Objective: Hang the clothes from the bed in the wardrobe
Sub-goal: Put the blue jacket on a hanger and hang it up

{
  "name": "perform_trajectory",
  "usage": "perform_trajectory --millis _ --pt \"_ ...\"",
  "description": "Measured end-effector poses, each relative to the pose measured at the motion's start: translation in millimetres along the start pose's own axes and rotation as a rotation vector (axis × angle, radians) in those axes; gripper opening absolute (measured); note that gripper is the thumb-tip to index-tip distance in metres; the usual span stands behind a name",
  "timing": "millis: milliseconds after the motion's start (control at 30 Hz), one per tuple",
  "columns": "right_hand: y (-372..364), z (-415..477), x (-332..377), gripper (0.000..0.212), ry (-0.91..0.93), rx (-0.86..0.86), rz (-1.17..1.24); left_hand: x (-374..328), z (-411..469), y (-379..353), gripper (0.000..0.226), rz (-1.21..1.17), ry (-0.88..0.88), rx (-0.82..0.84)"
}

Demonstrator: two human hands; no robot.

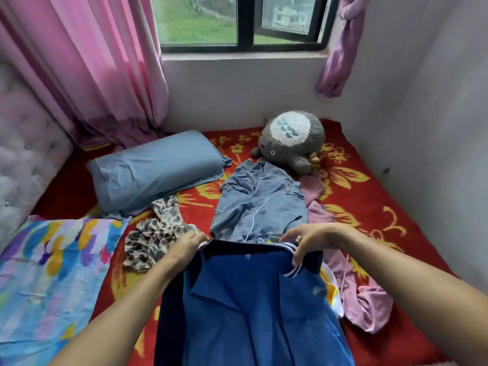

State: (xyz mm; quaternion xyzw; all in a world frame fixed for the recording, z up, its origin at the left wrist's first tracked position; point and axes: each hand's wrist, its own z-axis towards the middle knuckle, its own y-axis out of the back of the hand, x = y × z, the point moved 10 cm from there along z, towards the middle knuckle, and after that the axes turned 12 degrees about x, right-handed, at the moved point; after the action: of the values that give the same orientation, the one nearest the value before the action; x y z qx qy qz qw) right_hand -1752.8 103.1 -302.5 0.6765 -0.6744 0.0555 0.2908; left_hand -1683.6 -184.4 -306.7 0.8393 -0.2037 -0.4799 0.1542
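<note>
A blue polo shirt (250, 307) with a dark collar and white-striped trim hangs in front of me over the bed. My left hand (188, 243) grips its collar at the left corner. My right hand (311, 240) pinches the collar at the right. Behind it on the red flowered blanket (369, 186) lie a light blue denim garment (260, 202), a leopard-print garment (158, 233) to the left and a pink garment (353, 281) to the right. The wardrobe is not in view.
A blue pillow (155, 167) and a multicoloured pillow (50, 276) lie at the left by the padded headboard (23, 154). A grey plush toy (293, 140) sits by the wall under the window (245, 22). Pink curtains (87, 64) hang at the left.
</note>
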Motion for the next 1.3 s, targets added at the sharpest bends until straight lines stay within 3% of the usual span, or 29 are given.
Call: perform_trajectory --millis 67,133,233,333,433,500,567,633,800,933,1000,1067,1300 --pt "-2 27 -24 0.039 -0.055 -0.044 -0.12 1 23 -15 0.035 0.075 -0.005 0.067" --pt "7 45 -50 0.014 -0.108 -0.279 -0.195 6 46 -37 0.021 0.236 -0.006 0.111" --pt "6 67 -100 0.026 -0.16 -0.523 -0.042 10 75 -63 0.025 0.404 -0.063 0.022" --pt "-17 101 -138 0.036 -0.091 -0.426 0.13 5 93 -73 0.033 0.437 -0.033 -0.151" --pt "-47 135 -182 0.049 -0.064 -0.26 0.597 8 111 -78 0.033 0.349 -0.003 -0.247" --pt "-40 144 -236 0.038 -0.142 -0.458 0.854 17 123 -85 0.034 0.305 0.026 -0.248" --pt "-29 145 -298 0.025 -0.33 -0.672 0.876 27 129 -95 0.037 0.292 0.056 -0.231" --pt "-18 150 -336 0.016 -0.491 -0.672 0.718 33 134 -110 0.037 0.331 0.08 -0.183" --pt "11 205 -359 0.034 -0.405 -0.618 0.679 57 149 -147 0.033 0.39 0.145 -0.139" --pt "-7 241 -383 0.063 -0.49 -0.553 0.99 71 153 -159 0.027 0.39 0.249 -0.187" --pt "-21 243 -386 0.044 -0.509 -0.544 1.256 74 155 -163 0.024 0.42 0.26 -0.181" --pt "-19 246 -386 0.028 -0.491 -0.543 1.334 74 158 -162 0.02 0.454 0.266 -0.181" --pt "127 161 -354 0.034 -0.189 -1.154 1.016 55 145 -126 0.014 0.634 0.323 -0.295"
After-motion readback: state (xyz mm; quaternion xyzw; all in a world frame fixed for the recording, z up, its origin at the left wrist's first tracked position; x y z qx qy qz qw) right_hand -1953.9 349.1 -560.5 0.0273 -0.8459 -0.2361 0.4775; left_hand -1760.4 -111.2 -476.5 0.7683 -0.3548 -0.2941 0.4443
